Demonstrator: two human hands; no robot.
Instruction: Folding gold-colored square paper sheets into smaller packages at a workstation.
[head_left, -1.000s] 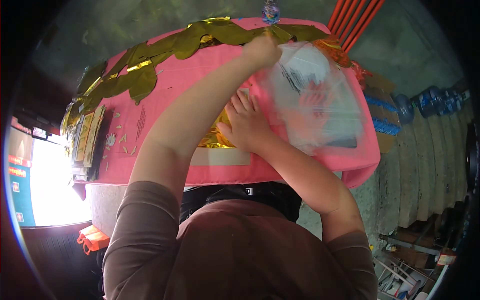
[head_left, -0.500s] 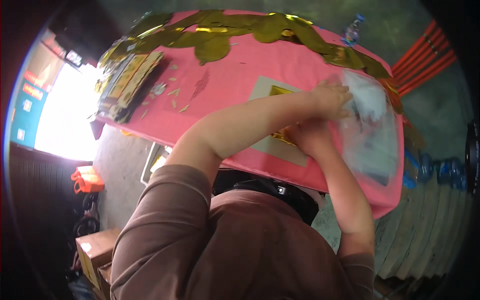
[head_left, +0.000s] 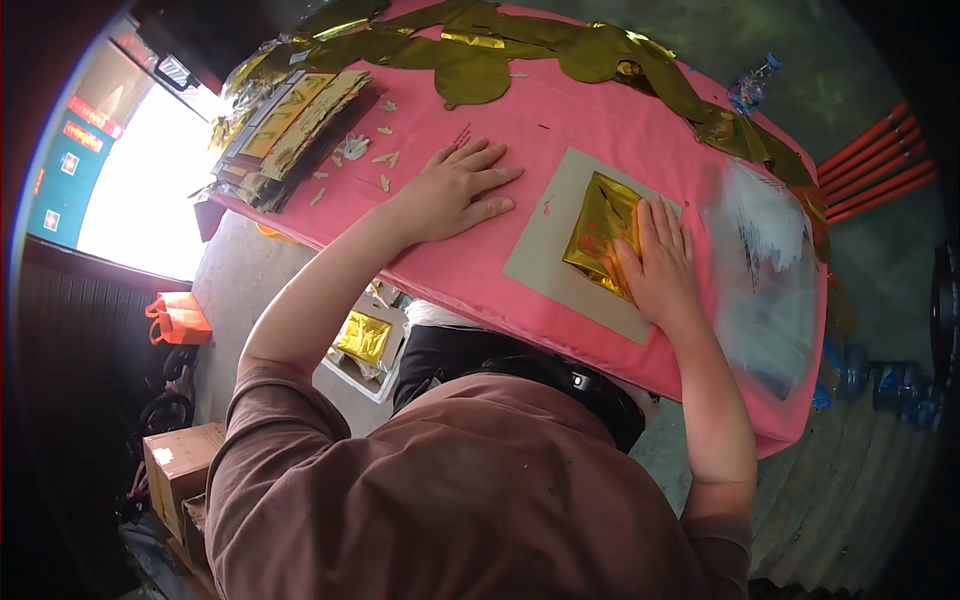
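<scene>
My left hand (head_left: 462, 192) rests flat on the pink tablecloth (head_left: 440, 265), its fingers spread and nothing in it. A grey board (head_left: 532, 258) lies slantwise on the cloth to the right of it. On the board sits a shiny gold foil packet (head_left: 598, 225) with a reddish print or reflection. My right hand (head_left: 662, 262) lies flat over the packet's right side, fingers stretched out, covering part of packet and board. Beyond that hand is a pile of clear plastic bags (head_left: 758, 290).
Gold foil sheets (head_left: 475, 75) line the table's far edge, with a plastic bottle (head_left: 752, 85) behind. Stacked cardboard pieces (head_left: 300, 135) stand at the left, small scraps (head_left: 385, 158) beside them. Below the near edge, a white crate (head_left: 378, 388) holds a gold packet (head_left: 364, 337).
My left hand has moved from the plastic bags back left onto the cloth. My right hand now lies flat on the gold packet, which shows more fully. The whole view has shifted slightly.
</scene>
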